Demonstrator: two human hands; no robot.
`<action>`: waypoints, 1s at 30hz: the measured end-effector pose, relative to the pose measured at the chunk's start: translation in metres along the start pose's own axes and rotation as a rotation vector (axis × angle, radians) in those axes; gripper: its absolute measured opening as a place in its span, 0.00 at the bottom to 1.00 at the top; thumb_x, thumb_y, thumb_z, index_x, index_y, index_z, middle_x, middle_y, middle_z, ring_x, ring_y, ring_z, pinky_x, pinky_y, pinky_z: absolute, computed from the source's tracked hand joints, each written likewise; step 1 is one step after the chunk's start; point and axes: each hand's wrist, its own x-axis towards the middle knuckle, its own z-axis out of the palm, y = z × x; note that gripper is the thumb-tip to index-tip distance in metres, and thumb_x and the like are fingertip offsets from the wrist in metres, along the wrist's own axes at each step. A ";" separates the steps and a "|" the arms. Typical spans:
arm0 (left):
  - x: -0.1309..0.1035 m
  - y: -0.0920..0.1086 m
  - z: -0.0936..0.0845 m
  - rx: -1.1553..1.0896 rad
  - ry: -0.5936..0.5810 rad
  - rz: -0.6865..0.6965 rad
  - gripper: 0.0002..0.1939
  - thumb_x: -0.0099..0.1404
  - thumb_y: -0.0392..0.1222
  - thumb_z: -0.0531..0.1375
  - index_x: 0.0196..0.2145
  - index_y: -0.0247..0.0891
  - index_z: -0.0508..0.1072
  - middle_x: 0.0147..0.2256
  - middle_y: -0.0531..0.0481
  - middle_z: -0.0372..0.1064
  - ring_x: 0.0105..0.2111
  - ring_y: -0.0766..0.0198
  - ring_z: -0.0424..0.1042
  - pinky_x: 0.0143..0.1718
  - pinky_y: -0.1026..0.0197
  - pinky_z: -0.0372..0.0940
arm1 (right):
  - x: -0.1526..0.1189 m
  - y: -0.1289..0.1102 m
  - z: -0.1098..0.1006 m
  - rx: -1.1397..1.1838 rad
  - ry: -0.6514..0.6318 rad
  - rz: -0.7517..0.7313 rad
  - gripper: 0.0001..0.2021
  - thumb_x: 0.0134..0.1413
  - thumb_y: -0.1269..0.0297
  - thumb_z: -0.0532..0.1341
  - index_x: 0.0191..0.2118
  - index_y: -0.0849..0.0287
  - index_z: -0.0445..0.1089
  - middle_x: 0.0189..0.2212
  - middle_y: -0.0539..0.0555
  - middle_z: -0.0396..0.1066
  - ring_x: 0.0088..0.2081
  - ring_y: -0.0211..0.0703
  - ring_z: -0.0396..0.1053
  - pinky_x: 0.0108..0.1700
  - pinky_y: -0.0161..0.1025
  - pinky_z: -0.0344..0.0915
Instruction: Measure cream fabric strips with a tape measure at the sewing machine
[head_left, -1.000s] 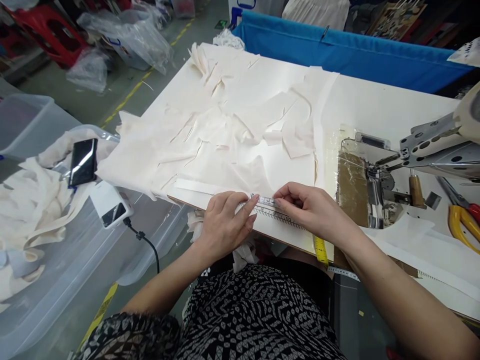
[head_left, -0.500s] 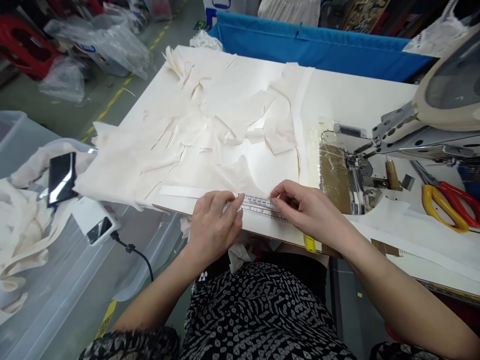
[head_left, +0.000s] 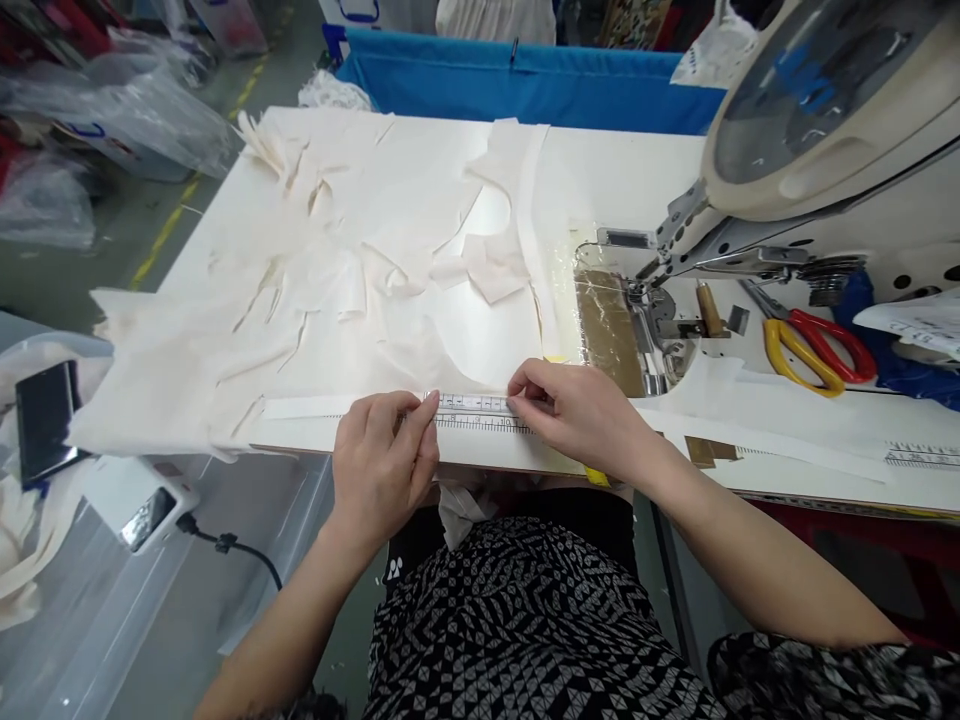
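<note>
My left hand (head_left: pixel 384 462) is closed, its thumb and forefinger pinching one end of a short stretch of tape measure (head_left: pixel 472 403) with dark marks. My right hand (head_left: pixel 581 415) pinches the same stretch at its other end, a small gap away. Just below it, a printed ruler scale (head_left: pixel 487 423) runs along the table's front edge. A narrow white strip (head_left: pixel 300 406) extends leftward from my left hand. Yellow bits of tape (head_left: pixel 596 477) show below and behind my right hand. What lies under my fingers is hidden.
Cream fabric pieces (head_left: pixel 315 330) spread over the white table (head_left: pixel 637 180). To the right stand a sewing machine (head_left: pixel 652 330) and scissors with red and yellow handles (head_left: pixel 806 360). At left, a phone (head_left: pixel 46 420) and a white device (head_left: pixel 139 503) sit by a plastic bin (head_left: pixel 172 590).
The view has swung right, so the table and fabric appear further left. Both hands keep their pinch, with a slightly wider gap between them. A yellow bit now shows behind my right hand.
</note>
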 end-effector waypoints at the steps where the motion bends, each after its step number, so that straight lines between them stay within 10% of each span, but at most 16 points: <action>1: -0.001 -0.001 0.000 -0.001 0.001 0.002 0.16 0.69 0.34 0.56 0.54 0.35 0.71 0.43 0.40 0.68 0.42 0.53 0.65 0.42 0.53 0.61 | 0.001 -0.001 -0.001 -0.012 -0.009 0.002 0.04 0.61 0.68 0.57 0.35 0.58 0.67 0.27 0.49 0.70 0.30 0.41 0.65 0.30 0.37 0.52; 7: 0.000 -0.008 -0.008 -0.114 -0.065 -0.030 0.19 0.70 0.35 0.56 0.58 0.38 0.68 0.45 0.41 0.67 0.44 0.54 0.66 0.44 0.53 0.61 | 0.003 -0.006 -0.004 -0.039 -0.059 0.024 0.03 0.61 0.72 0.58 0.36 0.58 0.66 0.29 0.48 0.71 0.31 0.39 0.64 0.30 0.36 0.51; 13: 0.030 0.030 -0.018 -0.117 0.147 0.070 0.22 0.71 0.32 0.53 0.61 0.36 0.62 0.44 0.42 0.68 0.45 0.57 0.67 0.49 0.55 0.63 | 0.005 -0.011 -0.006 -0.070 -0.105 0.073 0.01 0.63 0.70 0.58 0.38 0.58 0.66 0.31 0.49 0.72 0.32 0.41 0.64 0.30 0.37 0.50; 19: 0.026 0.051 0.005 -0.228 -0.093 0.171 0.21 0.71 0.34 0.53 0.60 0.25 0.60 0.50 0.37 0.69 0.52 0.53 0.67 0.55 0.51 0.65 | 0.005 -0.013 -0.006 -0.049 -0.082 0.089 0.02 0.62 0.71 0.58 0.39 0.58 0.67 0.32 0.50 0.72 0.34 0.42 0.65 0.32 0.37 0.52; 30: 0.016 0.053 0.017 -0.062 -0.104 0.160 0.21 0.71 0.38 0.56 0.60 0.34 0.66 0.50 0.43 0.69 0.51 0.54 0.67 0.56 0.51 0.61 | -0.037 0.027 -0.031 0.249 0.073 0.162 0.05 0.57 0.64 0.58 0.32 0.57 0.69 0.25 0.48 0.69 0.27 0.39 0.64 0.30 0.37 0.55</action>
